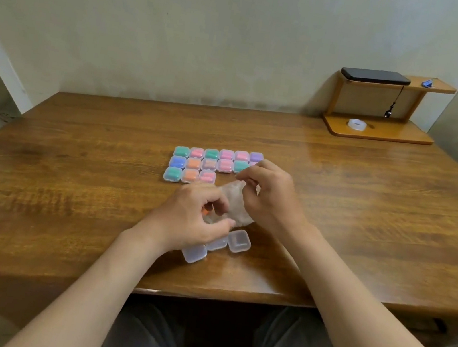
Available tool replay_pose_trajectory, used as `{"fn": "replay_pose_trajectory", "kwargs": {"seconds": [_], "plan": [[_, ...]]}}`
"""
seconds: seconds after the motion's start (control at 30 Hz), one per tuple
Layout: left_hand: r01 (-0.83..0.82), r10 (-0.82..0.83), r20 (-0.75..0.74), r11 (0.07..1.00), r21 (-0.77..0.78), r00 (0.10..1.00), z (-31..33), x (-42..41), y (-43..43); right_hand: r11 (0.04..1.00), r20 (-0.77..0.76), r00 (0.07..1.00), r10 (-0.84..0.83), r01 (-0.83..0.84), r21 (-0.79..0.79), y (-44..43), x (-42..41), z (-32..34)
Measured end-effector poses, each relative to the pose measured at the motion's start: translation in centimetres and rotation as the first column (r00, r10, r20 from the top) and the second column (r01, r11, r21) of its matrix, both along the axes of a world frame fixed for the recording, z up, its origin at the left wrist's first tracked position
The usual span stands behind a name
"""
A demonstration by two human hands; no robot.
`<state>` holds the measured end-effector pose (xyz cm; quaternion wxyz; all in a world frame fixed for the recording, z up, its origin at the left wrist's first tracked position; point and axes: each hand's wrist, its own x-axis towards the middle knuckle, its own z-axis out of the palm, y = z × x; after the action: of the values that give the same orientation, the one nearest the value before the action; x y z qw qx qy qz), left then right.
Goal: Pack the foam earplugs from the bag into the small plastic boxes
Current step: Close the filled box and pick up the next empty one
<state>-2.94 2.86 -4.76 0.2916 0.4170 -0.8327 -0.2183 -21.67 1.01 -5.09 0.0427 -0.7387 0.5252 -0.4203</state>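
Note:
A crumpled clear plastic bag (236,201) hangs between both hands above the table. My right hand (271,193) pinches its upper edge. My left hand (196,217) has its fingers curled at the bag's lower mouth, where an orange earplug (206,209) shows between them. Several filled small boxes (209,165) with green, blue, orange, pink and purple earplugs sit in rows behind the hands. Three empty clear boxes lie near my left hand: one (239,240), one (217,243) partly under the fingers, and one (194,253).
The wooden table (365,213) runs to a front edge near my lap. A small wooden shelf (378,131) at the back right carries a black phone (375,76) and a roll of clear tape (356,123). A wall stands behind.

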Motion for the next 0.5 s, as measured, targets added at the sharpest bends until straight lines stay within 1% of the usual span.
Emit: {"fn": "replay_pose_trajectory", "kwargs": {"seconds": [0.07,0.13,0.23,0.3,0.43,0.5], "plan": [[0.062,-0.056,0.122,0.997,-0.046,0.991,0.2,-0.5,0.5,1.0,0.019,1.0,-0.019,0.019,0.02,0.8,-0.3,-0.1],[0.108,-0.087,0.207,0.99,-0.093,0.974,0.2,-1.0,0.8,0.999,0.026,0.999,-0.023,0.022,0.042,1.6,-0.5,-0.2],[0.121,-0.103,0.283,0.991,-0.05,0.954,0.4,-1.6,1.4,0.998,0.036,0.999,-0.011,0.009,0.055,2.5,-0.7,-0.5],[0.122,-0.105,0.31,0.992,-0.037,0.945,0.5,-1.9,1.6,0.997,0.037,0.999,-0.002,-0.001,0.071,2.8,-0.9,-0.7],[0.12,-0.111,0.317,0.993,-0.007,0.942,0.3,-2.2,1.7,0.997,0.068,0.998,0.016,-0.021,0.074,2.9,-1.3,-0.9],[0.111,-0.106,0.289,0.994,-0.002,0.952,0.2,-2.3,1.7,0.998,0.07,0.997,0.015,-0.019,0.064,2.9,-1.5,-0.9]]}}
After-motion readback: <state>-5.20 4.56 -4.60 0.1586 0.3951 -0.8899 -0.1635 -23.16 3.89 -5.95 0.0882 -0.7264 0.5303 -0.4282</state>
